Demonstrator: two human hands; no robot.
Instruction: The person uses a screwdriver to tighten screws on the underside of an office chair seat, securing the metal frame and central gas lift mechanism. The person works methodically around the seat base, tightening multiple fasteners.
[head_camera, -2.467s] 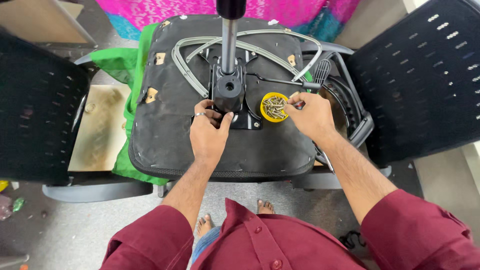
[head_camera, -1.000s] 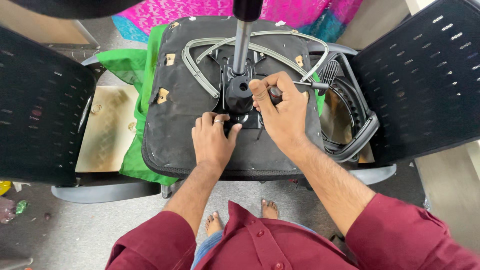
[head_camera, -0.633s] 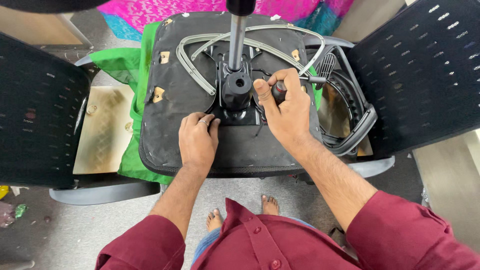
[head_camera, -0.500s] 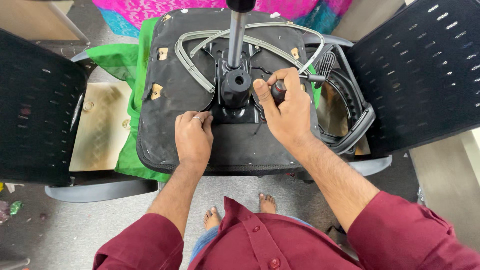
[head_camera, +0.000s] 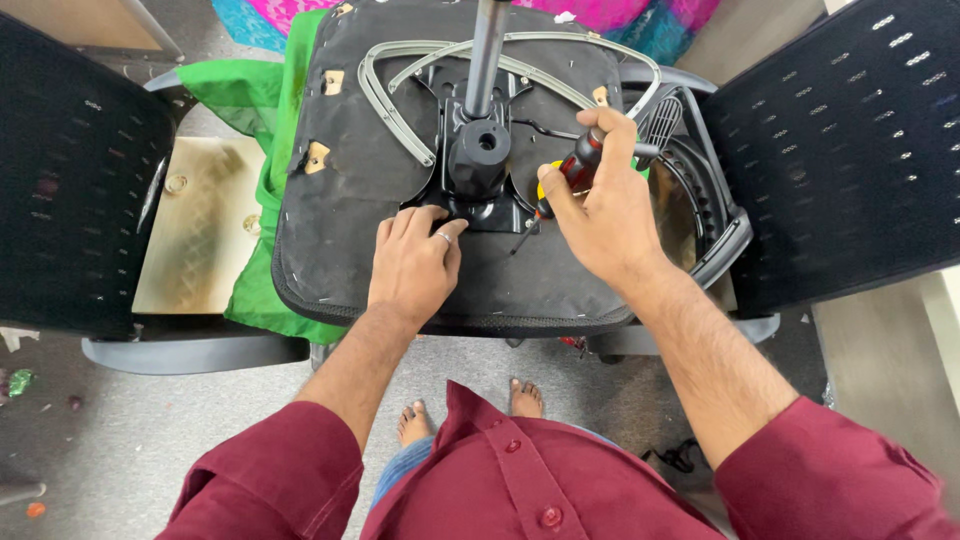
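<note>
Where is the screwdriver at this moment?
In the head view the screwdriver is gripped in the right hand, right of the black centre hub on the upturned chair seat, its tip angled down-left toward the mounting plate.

No packages, labels, signs or screens show anywhere in this view.

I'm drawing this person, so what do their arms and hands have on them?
Both arms wear dark red shirt sleeves, pushed up to the elbows, so the forearms are bare. The left hand has a thin silvery ring on one finger. The right hand wears nothing, with no gloves on either.
</note>
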